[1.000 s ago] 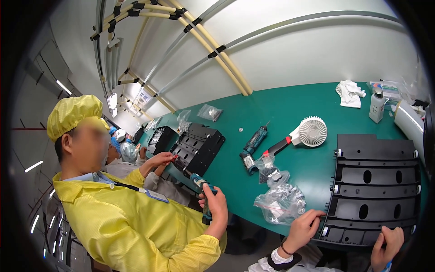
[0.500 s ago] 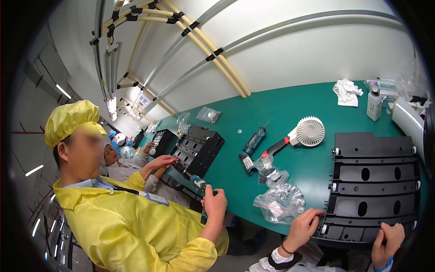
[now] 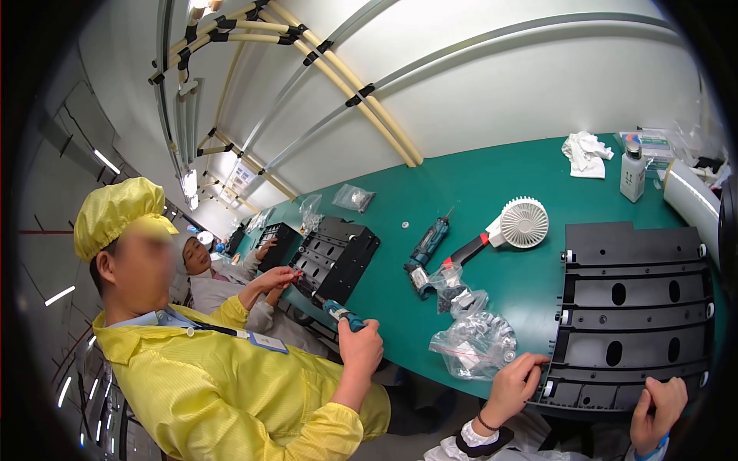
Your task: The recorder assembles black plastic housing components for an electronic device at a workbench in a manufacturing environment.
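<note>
A black slotted panel with raised ribs, oval holes and white rollers along its sides lies on the bench in front of me. My left hand is at its near left corner, bent fingers closed on the edge. Over the near right edge rests my right hand, its fingers curled in; whatever they may hold is hidden. Left of the panel, close to my left hand, sits a clear plastic bag of small white and metal parts. A smaller bag of dark pieces touches it.
A blue-black power screwdriver and a white handheld fan lie mid-bench. At the back right are a white cloth, a bottle and a white roll. A co-worker in yellow works on another black panel with a screwdriver.
My hands and the panel hold their places. The co-worker in yellow has shifted the screwdriver slightly. The person behind has raised their head and come more into view.
</note>
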Motion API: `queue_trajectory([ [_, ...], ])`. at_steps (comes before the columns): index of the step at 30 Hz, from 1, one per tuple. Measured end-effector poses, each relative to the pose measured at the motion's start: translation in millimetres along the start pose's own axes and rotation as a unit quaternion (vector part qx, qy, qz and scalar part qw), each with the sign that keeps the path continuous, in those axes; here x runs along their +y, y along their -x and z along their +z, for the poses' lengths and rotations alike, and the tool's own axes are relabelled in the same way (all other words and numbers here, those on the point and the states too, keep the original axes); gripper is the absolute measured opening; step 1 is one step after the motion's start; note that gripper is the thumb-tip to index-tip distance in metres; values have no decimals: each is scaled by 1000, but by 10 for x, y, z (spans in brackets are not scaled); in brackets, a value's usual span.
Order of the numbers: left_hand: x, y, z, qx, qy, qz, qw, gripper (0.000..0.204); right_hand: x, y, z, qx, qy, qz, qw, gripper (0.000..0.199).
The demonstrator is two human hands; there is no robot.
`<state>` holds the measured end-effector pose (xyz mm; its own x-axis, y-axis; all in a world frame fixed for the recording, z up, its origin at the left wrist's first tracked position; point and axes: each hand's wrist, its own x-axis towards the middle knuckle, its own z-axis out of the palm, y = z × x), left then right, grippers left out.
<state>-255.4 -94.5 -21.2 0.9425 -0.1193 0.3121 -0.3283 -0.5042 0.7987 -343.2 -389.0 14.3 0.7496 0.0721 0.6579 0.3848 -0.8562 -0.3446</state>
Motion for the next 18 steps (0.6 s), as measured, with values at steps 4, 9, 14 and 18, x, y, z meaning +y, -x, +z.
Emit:
queue_trajectory([
  [4,6,6,2,-4,-4,-3,1000,13,-5,28,3,2,7,-1,1000,24],
  [9,-7,-15,5,-1,-1,3,1000,12,5,29,4,-8,0,5,1000,24],
  [14,-4,-22,9,1,-1,7,1000,12,-27,-33,2,5,6,-7,1000,24],
  [18,2,-12,7,-4,1,0,1000,12,-37,-34,-13,-1,-5,0,1000,24],
])
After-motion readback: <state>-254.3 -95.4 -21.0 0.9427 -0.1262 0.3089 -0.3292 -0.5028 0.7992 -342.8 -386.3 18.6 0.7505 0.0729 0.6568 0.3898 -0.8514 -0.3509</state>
